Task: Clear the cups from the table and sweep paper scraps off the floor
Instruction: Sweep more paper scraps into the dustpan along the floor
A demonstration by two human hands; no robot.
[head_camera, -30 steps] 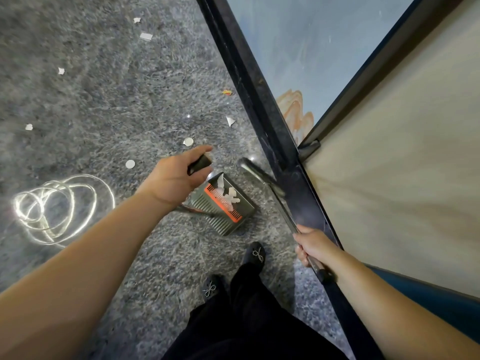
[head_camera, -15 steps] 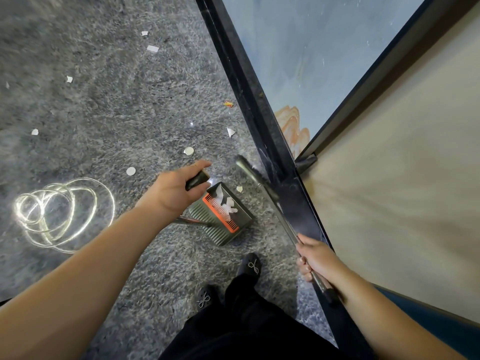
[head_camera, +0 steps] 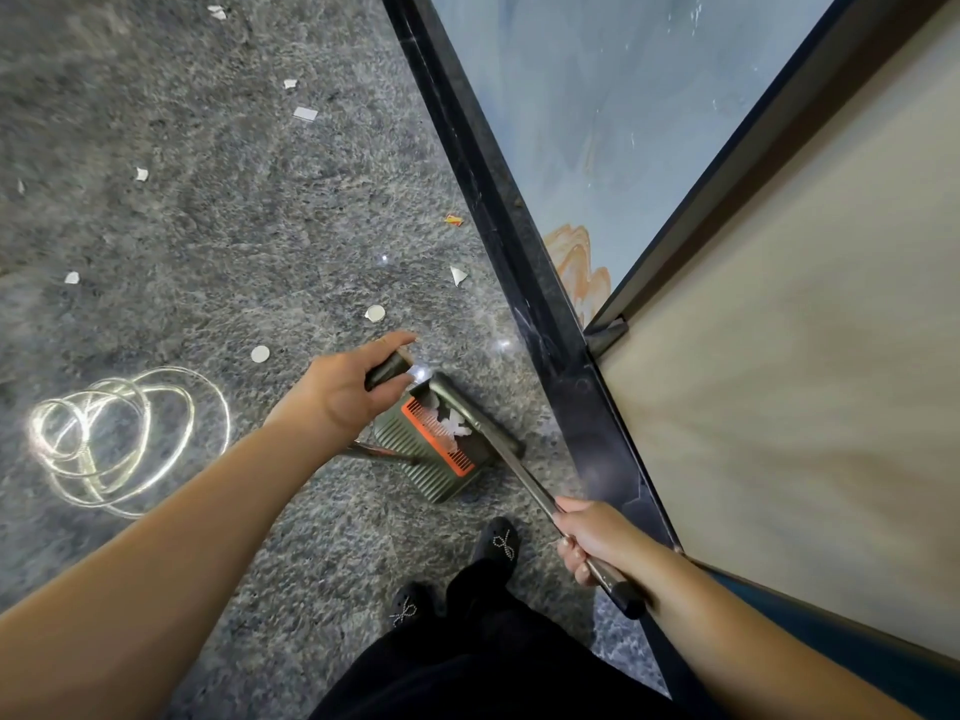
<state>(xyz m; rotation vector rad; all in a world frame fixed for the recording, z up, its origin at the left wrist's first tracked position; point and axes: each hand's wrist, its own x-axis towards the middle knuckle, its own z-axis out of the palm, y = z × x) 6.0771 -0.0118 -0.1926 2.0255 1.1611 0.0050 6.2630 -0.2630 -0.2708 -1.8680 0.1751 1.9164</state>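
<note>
The floor was gray and speckled and shiny, and it filled the left side of the frame. A black strip ran from the top middle down to the lower right. To the right of it was a blue panel with an orange swirl, and past that a tan wall. A bright ring of light shone on the floor at the left. In the middle of the frame a green dustpan with an orange comb sat on the floor, and some white paper scraps lay inside it. The left hand was curled around the dark grip of the dustpan handle, with the thumb stretched along the top. The right hand, in the lower right, was wrapped tight around the broom stick. The broom head lay right against the open edge of the dustpan. More scraps were on the floor. Two round white bits lay just above the left hand. A white pointed bit and a small orange bit lay near the black strip. More white bits were spread across the upper left. Two black shoes with little bows stood at the bottom, below the dustpan, above black trousers.
</note>
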